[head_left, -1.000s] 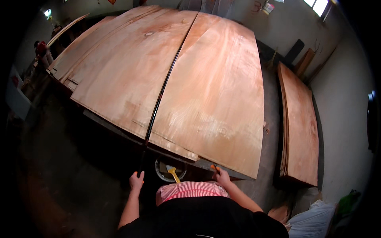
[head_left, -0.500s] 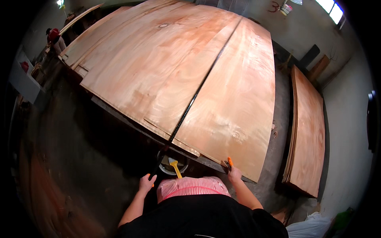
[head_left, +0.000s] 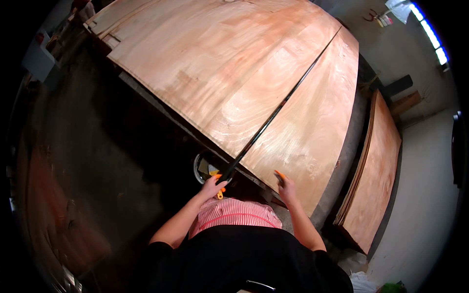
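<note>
A long thin black pole [head_left: 286, 101] lies slantwise over a wide stack of pale wood veneer sheets [head_left: 234, 63]. My left hand [head_left: 214, 186] is closed round the pole's near end, just off the stack's front edge. Orange covers show on some fingertips of both hands. To the right, my right hand [head_left: 287, 189] is over the front edge of the top sheet, its orange-tipped finger stretched forward and apart from the others; nothing shows in it. Beside my left hand, a yellow-handled brush [head_left: 220, 194] rests in a round bucket [head_left: 196, 168], partly hidden by the hand.
A lower stack of veneer [head_left: 376, 180] stands on the right near a pale wall [head_left: 425, 180]. Dark floor [head_left: 137, 195] spreads to the left. Part of another person [head_left: 84, 9] shows at the far left. Pale plastic [head_left: 362, 283] lies at the lower right.
My left hand has moved forward and right, closer to the stack's edge. The pole's near end has shifted right over the sheets. My right hand has moved slightly forward. The view has turned.
</note>
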Available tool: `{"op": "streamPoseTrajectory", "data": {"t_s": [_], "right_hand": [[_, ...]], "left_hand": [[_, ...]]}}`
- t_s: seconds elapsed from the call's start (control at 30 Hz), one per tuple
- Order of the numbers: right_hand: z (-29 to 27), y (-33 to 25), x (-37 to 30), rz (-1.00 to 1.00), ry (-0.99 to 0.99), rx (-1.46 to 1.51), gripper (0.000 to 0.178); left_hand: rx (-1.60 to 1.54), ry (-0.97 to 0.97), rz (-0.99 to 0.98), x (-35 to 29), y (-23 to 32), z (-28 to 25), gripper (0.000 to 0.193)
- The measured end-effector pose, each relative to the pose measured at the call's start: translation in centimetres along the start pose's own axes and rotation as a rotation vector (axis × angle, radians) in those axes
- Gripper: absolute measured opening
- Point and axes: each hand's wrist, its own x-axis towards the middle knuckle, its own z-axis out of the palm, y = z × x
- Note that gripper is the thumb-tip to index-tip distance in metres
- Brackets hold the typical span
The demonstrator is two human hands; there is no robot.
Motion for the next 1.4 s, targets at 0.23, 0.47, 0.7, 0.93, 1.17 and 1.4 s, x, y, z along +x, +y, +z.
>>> {"op": "streamPoseTrajectory", "data": {"t_s": [0.23, 0.47, 0.7, 0.93, 1.17, 1.4], "right_hand": [[9.7, -12.8, 9.2, -0.594, -0.219, -0.176, 0.042], [11.9, -13.2, 10.4, -0.526, -0.100, -0.198, 0.048], [0.6, -1.5, 6.5, 0.450, 0.116, 1.125, 0.038], [0.2, 11.8, -5.6, 0.929, 0.463, 1.653, 0.025], [2.5, 14.7, -11.0, 0.926, 0.443, 1.615, 0.022], [2.3, 10.2, -11.3, 0.927, 0.131, 1.203, 0.027]], "left_hand": [[-0.035, -0.239, -0.156, -2.4, -5.0, 2.2, 0.056], [0.172, -0.213, -0.083, -5.2, -4.3, 1.6, 0.056], [0.435, -0.387, -0.095, -2.7, -2.9, 3.5, 0.056], [0.691, -0.510, -0.060, 0.6, -2.3, 7.8, 0.044], [0.639, -0.404, -0.206, 1.4, -1.4, 9.9, 0.049], [0.478, -0.342, -0.131, 1.8, -1.3, 9.5, 0.051]]}}
